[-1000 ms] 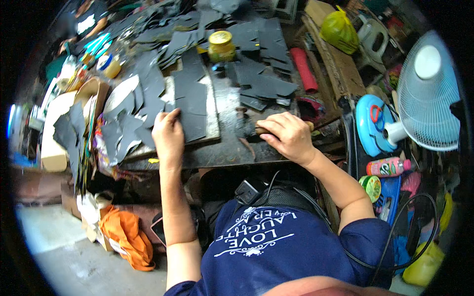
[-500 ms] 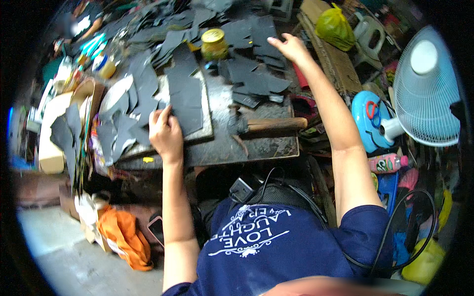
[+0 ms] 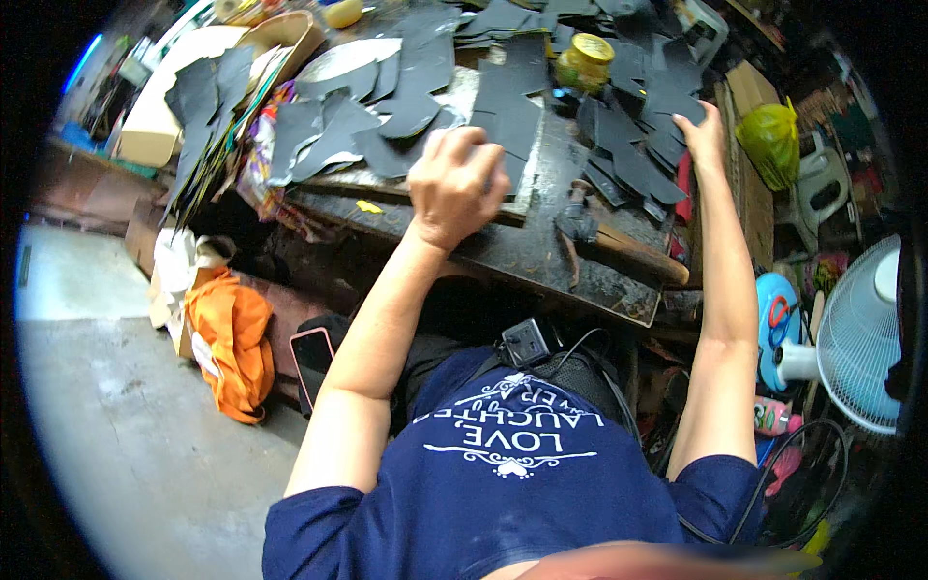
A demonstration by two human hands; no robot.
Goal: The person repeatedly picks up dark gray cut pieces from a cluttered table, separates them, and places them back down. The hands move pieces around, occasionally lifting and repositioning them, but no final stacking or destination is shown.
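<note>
My left hand (image 3: pixel 459 184) is raised over the near edge of a pale board (image 3: pixel 525 205), its fingers curled closed; whatever they may hold is hidden. Just beyond it a cut black sheet piece (image 3: pixel 505 106) lies on the board. My right hand (image 3: pixel 706 135) reaches to the table's right side, thumb and fingers apart, at the edge of a pile of black cut pieces (image 3: pixel 633 159). Between my hands a hammer (image 3: pixel 633 253) with a wooden handle lies on the dark table (image 3: pixel 541 256). A yellow-lidded jar (image 3: pixel 585 63) stands among the pieces.
More black pieces (image 3: pixel 338 135) are spread on the left, beside a cream container (image 3: pixel 164 106). An orange cloth (image 3: pixel 229 329) hangs below the table's left end. To my right are a fan (image 3: pixel 865 333), a yellow-green bag (image 3: pixel 770 143) and a looped cable (image 3: pixel 846 464).
The view has swung left, so the table appears farther right. My left hand has come off the black sheet with fingers curled. My right hand has moved nearer along the pile's right edge.
</note>
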